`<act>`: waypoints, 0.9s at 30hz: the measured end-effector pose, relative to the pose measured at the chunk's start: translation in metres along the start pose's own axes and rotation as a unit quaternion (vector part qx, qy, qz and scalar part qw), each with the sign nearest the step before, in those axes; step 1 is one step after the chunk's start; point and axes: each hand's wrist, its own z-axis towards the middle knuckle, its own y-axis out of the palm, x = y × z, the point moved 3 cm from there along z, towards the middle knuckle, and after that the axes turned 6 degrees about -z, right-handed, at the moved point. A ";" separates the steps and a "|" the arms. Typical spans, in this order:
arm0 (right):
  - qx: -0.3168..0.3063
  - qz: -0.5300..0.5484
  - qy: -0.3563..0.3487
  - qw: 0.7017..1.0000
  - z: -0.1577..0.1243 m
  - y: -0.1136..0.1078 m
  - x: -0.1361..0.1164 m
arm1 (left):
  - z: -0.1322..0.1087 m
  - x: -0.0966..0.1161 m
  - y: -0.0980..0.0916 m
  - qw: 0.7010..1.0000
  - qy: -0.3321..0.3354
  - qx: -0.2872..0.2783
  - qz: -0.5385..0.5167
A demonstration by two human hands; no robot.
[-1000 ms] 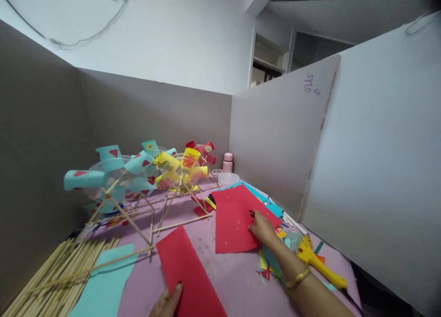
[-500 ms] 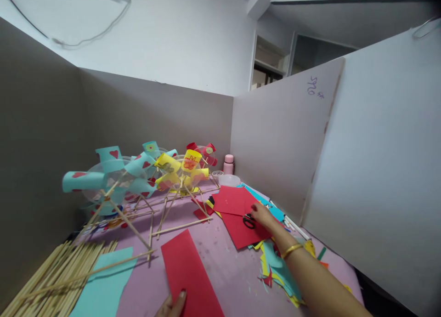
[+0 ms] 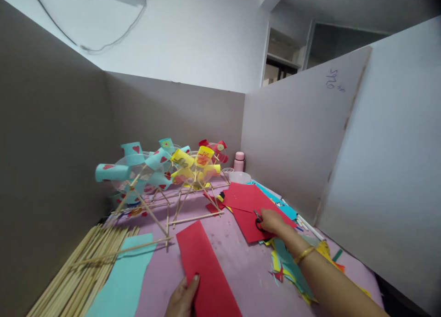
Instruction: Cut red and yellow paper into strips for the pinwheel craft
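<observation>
One red strip (image 3: pixel 208 267), toward six o'clock, pinched by left hand (image 3: pixel 182 298); scissors (image 3: pixel 258 222), toward five o'clock, pinched by right hand (image 3: pixel 272 220) over red sheets (image 3: pixel 248 229).

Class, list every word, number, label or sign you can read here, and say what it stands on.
"5920", perhaps: purple handwriting, sideways on the grey partition; digits uncertain.
Smaller purple marks beside it: too small to read.
No other text is readable.

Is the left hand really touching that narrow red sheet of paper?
Touching. The head view shows the left hand gripping the red sheet by its near left edge, thumb over the top.
</observation>
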 end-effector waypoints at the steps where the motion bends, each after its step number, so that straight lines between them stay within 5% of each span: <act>1: -0.010 0.024 -0.005 1.000 -0.004 -0.001 0.003 | -0.003 0.001 0.002 1.000 0.001 0.001 0.002; 7: -0.031 0.292 -0.034 0.955 -0.056 -0.007 0.018 | -0.006 0.007 0.006 1.000 0.016 -0.001 -0.027; 11: -0.055 0.554 -0.039 0.830 -0.096 0.005 -0.002 | -0.007 0.012 0.006 1.000 0.023 0.008 -0.018; 15: -0.208 0.688 -0.035 0.695 -0.126 0.032 -0.044 | -0.020 0.014 0.014 0.999 0.040 -0.032 -0.001; 18: -0.282 0.726 -0.026 0.627 -0.143 0.048 -0.063 | -0.028 0.015 0.020 0.997 0.049 -0.054 0.000; 21: -0.297 0.740 -0.038 0.602 -0.151 0.055 -0.068 | -0.031 0.016 0.023 0.997 0.049 -0.060 0.001; 27: -0.246 0.731 -0.074 0.632 -0.151 0.062 -0.065 | -0.030 0.017 0.023 0.997 0.053 -0.055 0.003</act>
